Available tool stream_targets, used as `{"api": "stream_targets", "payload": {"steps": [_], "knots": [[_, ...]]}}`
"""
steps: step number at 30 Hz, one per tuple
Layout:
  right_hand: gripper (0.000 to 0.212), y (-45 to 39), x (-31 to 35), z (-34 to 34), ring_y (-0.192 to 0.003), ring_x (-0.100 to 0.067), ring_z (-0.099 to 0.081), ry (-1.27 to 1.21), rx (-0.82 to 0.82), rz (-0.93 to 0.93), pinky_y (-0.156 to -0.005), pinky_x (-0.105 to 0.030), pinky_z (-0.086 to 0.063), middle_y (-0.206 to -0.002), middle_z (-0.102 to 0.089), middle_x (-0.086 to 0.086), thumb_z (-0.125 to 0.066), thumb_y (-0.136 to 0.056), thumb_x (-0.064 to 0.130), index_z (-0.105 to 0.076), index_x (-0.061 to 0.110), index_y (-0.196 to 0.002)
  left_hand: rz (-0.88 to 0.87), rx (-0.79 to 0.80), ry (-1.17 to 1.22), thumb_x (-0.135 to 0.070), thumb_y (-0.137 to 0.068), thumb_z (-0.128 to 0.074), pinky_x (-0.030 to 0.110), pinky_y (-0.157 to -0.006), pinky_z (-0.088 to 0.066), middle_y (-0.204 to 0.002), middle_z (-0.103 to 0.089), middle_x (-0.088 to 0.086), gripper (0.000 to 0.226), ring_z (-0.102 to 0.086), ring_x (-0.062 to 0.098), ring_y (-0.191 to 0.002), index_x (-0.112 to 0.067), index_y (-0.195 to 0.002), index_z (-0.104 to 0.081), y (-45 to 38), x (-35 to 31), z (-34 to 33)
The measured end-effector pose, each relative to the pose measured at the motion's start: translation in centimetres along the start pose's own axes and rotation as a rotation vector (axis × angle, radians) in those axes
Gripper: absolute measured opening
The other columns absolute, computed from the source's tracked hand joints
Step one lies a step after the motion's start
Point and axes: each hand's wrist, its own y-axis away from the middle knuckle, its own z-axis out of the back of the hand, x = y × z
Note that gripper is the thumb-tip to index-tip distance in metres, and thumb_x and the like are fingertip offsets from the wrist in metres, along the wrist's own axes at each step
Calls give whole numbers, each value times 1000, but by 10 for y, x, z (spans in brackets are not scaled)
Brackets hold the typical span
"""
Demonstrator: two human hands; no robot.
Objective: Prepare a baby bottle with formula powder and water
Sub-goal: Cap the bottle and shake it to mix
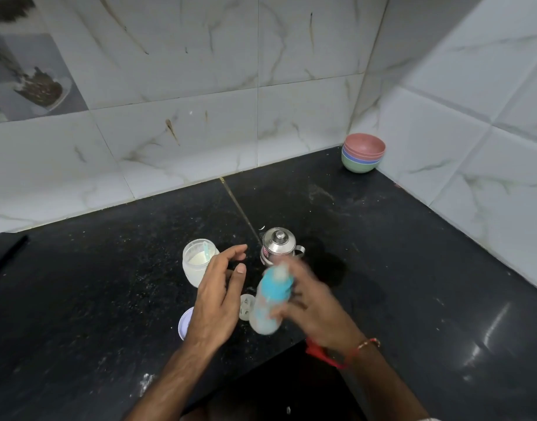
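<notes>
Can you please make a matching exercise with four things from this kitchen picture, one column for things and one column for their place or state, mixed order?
Things:
1. baby bottle
2. powder jar
3. steel pot
4. stacked bowls

Place or state:
A. in the far corner of the counter, by the walls
B. open, with a blue scoop inside
C. gripped in the right hand, blurred
D. lid on, standing behind the bottle

Pairs: 1-C, 2-B, 3-D, 4-A

Blue-collared bottle (pixel 270 299), black speckled counter (pixel 382 268), marbled tiles (pixel 200 86).
</notes>
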Motion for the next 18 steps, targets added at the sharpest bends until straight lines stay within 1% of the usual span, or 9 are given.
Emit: {"api": "stream_targets", "payload": {"steps": [2, 3, 6, 8, 10, 11, 14, 16, 18], "knots": [[80, 4, -5, -1, -139, -8, -48, 329, 233, 50, -115, -40, -43, -149, -47, 24, -75, -88, 10, -40, 56, -144, -6, 6, -7, -18, -105, -53, 26, -87, -52, -124, -63, -16, 33, -65, 12, -95, -30, -135, -59, 0, -2, -1], [81, 5, -5, -2, -137, -9, -50, 302, 216, 65, -114, -40, -44, -148, -49, 21, -76, -87, 10, -41, 57, -143, -6, 6, -5, -18, -105, -53, 26, -86, -53, -124, -63, -15, 33, -65, 13, -95, -30, -136, -59, 1, -2, -1], [80, 3, 8, 3, -117, -20, -66, -284, -193, -24, -96, -44, -57, -138, -61, -5, -85, -76, 12, -51, 48, -139, 9, -13, 0, -18, -106, -53, 25, -87, -51, -122, -63, -16, 33, -66, 16, -93, -31, -135, -60, 0, -1, 0], [70, -1, 2, 19, -115, -25, -68, -842, -524, 10, -88, -43, -59, -136, -63, -12, -73, -91, 15, -42, 35, -150, 22, -18, 1, -21, -106, -52, 23, -86, -50, -122, -63, -16, 32, -67, 16, -93, -32, -135, -59, 2, 0, 0], [48, -10, -1, 41, -123, -30, -65, -1344, -689, 70, -90, -44, -60, -140, -62, -12, -54, -104, 25, -44, 21, -151, 25, -17, 12, -21, -105, -52, 24, -86, -51, -123, -63, -16, 32, -66, 16, -93, -33, -135, -59, 4, 0, -2], [47, -14, 2, 47, -127, -33, -62, -1487, -705, 91, -91, -45, -60, -143, -60, -12, -55, -104, 29, -48, 18, -149, 27, -16, 18, -21, -105, -52, 26, -86, -52, -123, -63, -17, 32, -66, 16, -93, -32, -135, -59, 4, 0, -3], [68, -14, 2, 44, -126, -27, -63, -1257, -614, 87, -90, -42, -60, -141, -61, -8, -62, -95, 24, -34, 26, -157, 17, -13, 24, -23, -106, -52, 31, -90, -55, -123, -63, -20, 31, -65, 13, -96, -33, -134, -60, 5, -2, -8], [78, -9, 1, 38, -123, -24, -63, -783, -388, 80, -91, -40, -58, -140, -60, -8, -71, -89, 12, -34, 31, -155, 6, -13, 23, -28, -106, -51, 33, -91, -56, -122, -63, -20, 30, -65, 12, -97, -35, -133, -60, 3, -2, -11], [80, -6, -3, 35, -131, -21, -56, -154, -38, 35, -100, -35, -54, -146, -54, 6, -79, -83, 5, -45, 37, -148, -9, -10, 24, -32, -103, -50, 33, -91, -56, -123, -63, -20, 32, -65, 13, -97, -35, -134, -59, 1, -4, -13]]}}
